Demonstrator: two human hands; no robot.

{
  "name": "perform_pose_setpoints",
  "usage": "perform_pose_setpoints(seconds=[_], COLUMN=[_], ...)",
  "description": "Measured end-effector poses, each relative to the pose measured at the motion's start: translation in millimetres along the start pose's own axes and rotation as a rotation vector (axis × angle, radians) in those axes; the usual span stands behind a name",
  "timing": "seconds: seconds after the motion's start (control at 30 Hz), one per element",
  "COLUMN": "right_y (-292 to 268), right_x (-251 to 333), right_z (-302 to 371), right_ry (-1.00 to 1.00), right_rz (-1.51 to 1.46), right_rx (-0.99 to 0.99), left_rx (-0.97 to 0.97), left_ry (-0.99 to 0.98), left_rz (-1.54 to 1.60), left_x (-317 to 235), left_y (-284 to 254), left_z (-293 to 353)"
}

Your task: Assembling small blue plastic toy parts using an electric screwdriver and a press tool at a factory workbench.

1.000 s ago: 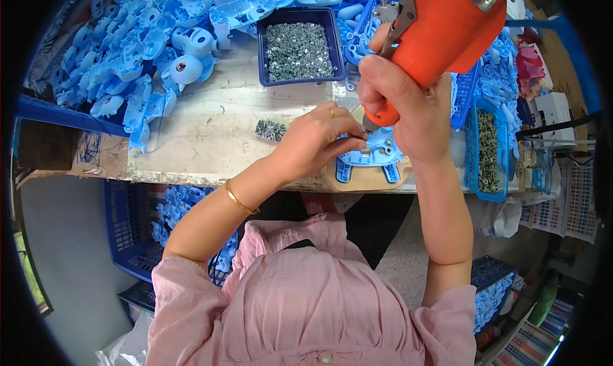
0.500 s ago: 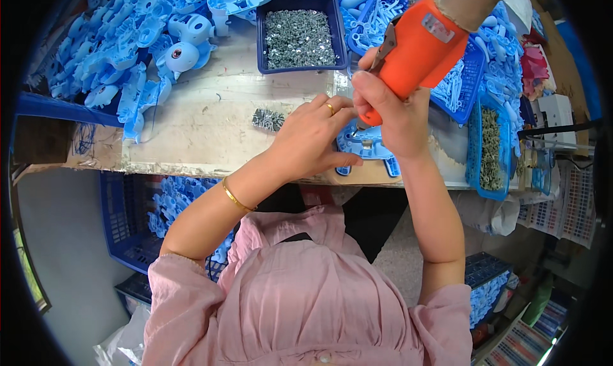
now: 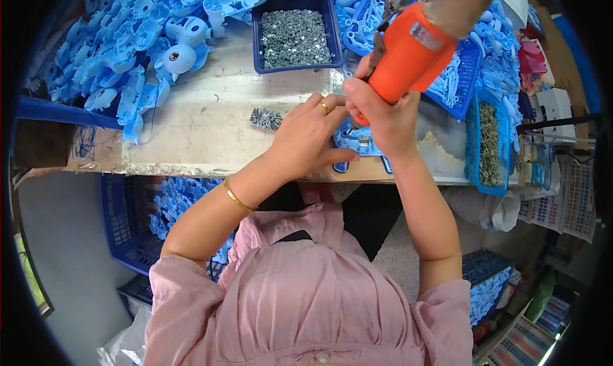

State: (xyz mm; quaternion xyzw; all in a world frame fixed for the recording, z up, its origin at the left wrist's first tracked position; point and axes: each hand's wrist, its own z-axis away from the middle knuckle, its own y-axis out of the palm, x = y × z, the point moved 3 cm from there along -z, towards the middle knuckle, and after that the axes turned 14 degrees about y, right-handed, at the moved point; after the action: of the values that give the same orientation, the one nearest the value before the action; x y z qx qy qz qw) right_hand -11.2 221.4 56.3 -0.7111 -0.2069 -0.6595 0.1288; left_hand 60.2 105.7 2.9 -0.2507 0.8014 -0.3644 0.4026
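Note:
My right hand (image 3: 391, 118) is wrapped round an orange power screwdriver (image 3: 403, 54), its tip pointing down at a light blue plastic part (image 3: 365, 145). The part lies on a small brown board (image 3: 365, 172) at the table's front edge; hands and tool hide much of it. My left hand (image 3: 301, 137) holds the part from its left side, with bent fingers at its far end and the thumb along its near side. Whether the tip touches a screw is hidden. Left of my left hand lies a small heap of screws (image 3: 265, 118).
A dark blue tray (image 3: 300, 68) of small metal screws stands beyond my hands. Blue plastic shells (image 3: 128, 40) pile up at the far left. At right are a blue basket (image 3: 471, 72) of light blue pieces and a narrow blue basket (image 3: 474, 149) of screws. A crate (image 3: 121, 238) sits below the table.
My right hand and the screwdriver have shifted a little left. The blue part and board also sit slightly further left, and my left hand has barely moved.

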Motion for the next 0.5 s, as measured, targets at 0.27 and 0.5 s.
perform_pose_setpoints(seconds=[0.27,0.5], right_y=[8,-20], right_x=[43,156], right_z=[-15,-1], right_ry=[-0.108,-0.424], right_rz=[0.057,0.700], right_rx=[0.166,-0.152], left_rx=[-0.156,-0.127], left_ry=[0.025,0.030], left_rz=[0.048,0.021], left_x=[2,-2], left_y=[-15,-27], left_z=[3,18])
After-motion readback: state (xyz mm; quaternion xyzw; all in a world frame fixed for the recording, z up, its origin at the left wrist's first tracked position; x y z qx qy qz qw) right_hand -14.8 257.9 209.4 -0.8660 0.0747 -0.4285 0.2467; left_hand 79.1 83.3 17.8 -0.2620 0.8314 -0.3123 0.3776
